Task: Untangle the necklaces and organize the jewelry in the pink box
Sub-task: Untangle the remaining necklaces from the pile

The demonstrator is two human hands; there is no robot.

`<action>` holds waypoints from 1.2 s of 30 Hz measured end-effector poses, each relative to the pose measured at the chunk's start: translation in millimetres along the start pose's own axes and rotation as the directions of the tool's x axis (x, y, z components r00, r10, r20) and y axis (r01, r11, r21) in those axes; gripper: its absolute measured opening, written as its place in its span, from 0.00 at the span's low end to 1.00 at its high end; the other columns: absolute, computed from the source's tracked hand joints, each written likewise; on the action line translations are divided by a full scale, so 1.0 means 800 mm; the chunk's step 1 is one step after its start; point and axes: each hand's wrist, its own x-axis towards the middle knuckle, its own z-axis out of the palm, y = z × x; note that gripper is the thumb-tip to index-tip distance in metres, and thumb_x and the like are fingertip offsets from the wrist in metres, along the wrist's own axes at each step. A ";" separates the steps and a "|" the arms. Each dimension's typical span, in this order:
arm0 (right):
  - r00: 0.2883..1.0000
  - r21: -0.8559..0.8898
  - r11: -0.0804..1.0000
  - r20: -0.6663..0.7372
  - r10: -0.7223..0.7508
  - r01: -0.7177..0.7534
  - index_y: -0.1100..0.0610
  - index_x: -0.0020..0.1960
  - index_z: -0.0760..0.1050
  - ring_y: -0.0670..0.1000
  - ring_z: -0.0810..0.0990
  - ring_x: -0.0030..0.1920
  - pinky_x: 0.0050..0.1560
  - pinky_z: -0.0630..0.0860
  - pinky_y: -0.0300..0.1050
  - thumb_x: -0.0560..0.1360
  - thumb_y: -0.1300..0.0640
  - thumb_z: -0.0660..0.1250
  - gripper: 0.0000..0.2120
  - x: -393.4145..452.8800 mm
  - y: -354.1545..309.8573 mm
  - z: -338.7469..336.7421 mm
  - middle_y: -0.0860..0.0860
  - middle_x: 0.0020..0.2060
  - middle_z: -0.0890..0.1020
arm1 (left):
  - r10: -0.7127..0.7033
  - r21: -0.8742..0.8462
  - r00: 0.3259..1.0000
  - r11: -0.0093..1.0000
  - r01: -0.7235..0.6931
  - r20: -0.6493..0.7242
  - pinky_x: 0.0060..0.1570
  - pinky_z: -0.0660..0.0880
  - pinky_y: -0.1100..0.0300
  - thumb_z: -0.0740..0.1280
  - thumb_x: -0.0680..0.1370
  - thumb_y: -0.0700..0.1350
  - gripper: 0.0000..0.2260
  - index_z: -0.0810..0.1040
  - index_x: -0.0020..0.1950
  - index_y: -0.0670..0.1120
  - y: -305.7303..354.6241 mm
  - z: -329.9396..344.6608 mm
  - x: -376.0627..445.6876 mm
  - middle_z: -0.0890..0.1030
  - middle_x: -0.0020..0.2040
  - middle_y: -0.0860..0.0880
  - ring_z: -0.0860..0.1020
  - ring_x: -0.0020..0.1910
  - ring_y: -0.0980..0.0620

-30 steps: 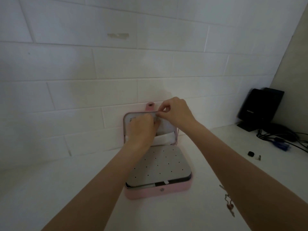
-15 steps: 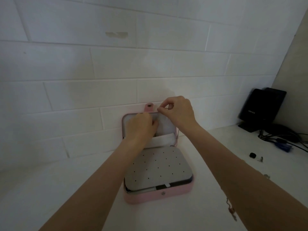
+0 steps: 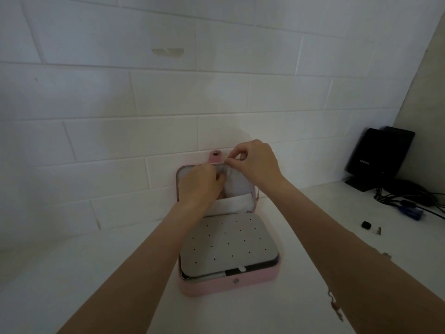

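Note:
The pink box (image 3: 231, 286) stands open on the white counter, its lid (image 3: 179, 175) upright against the tiled wall. A grey panel with small holes (image 3: 226, 247) covers the base. Both hands work at the inside top of the lid. My right hand (image 3: 256, 165) pinches something thin at the lid's upper edge, next to the pink snap tab (image 3: 215, 156). My left hand (image 3: 201, 185) has its fingers curled against the lid lining, above the white pocket (image 3: 237, 204); what it holds is hidden. A piece of jewelry (image 3: 336, 307) lies partly hidden beside my right forearm.
A black speaker (image 3: 378, 157) stands in the right corner with dark cables and a blue plug (image 3: 414, 208) in front. A small black piece (image 3: 366, 224) and a small metal piece (image 3: 376, 230) lie on the counter at the right. The tiled wall is right behind the box.
My right hand has risen slightly at the lid's upper edge. The left hand stays at the lid lining. The view has shifted a little.

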 end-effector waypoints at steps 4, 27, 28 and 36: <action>0.998 -0.068 0.997 -0.048 0.031 -0.034 0.54 0.42 0.79 0.49 0.74 0.40 0.39 0.69 0.42 0.72 0.52 0.71 0.05 -0.003 0.001 0.005 0.46 0.33 0.74 | -0.038 0.009 0.998 0.999 0.039 -0.044 0.43 0.77 0.52 0.57 0.79 0.52 0.19 0.82 0.40 0.44 -0.005 0.009 0.001 0.83 0.38 0.46 0.80 0.39 0.48; 0.963 -0.610 0.753 0.068 -0.262 0.248 0.58 0.41 0.77 0.57 0.80 0.35 0.29 0.60 0.41 0.69 0.64 0.69 0.04 -0.045 0.001 0.018 0.54 0.35 0.80 | -0.071 0.020 0.997 0.997 0.071 -0.017 0.30 0.68 0.59 0.60 0.78 0.51 0.19 0.76 0.31 0.44 -0.002 0.007 -0.004 0.78 0.31 0.48 0.76 0.34 0.48; 0.949 -0.633 0.711 0.144 -0.280 0.306 0.56 0.46 0.77 0.56 0.81 0.39 0.32 0.62 0.42 0.72 0.63 0.67 0.04 -0.047 -0.002 0.017 0.53 0.40 0.81 | -0.080 0.003 0.997 0.997 0.080 -0.016 0.28 0.65 0.60 0.61 0.78 0.52 0.20 0.73 0.28 0.45 -0.001 0.007 -0.007 0.75 0.28 0.48 0.74 0.32 0.48; 0.954 -0.381 0.904 0.286 -0.085 0.195 0.53 0.53 0.79 0.55 0.78 0.52 0.47 0.72 0.46 0.75 0.56 0.64 0.09 -0.028 -0.009 0.007 0.53 0.52 0.80 | -0.017 -0.084 0.999 0.996 0.012 -0.050 0.37 0.73 0.56 0.66 0.75 0.46 0.06 0.78 0.40 0.45 -0.006 0.007 -0.023 0.79 0.37 0.48 0.77 0.40 0.47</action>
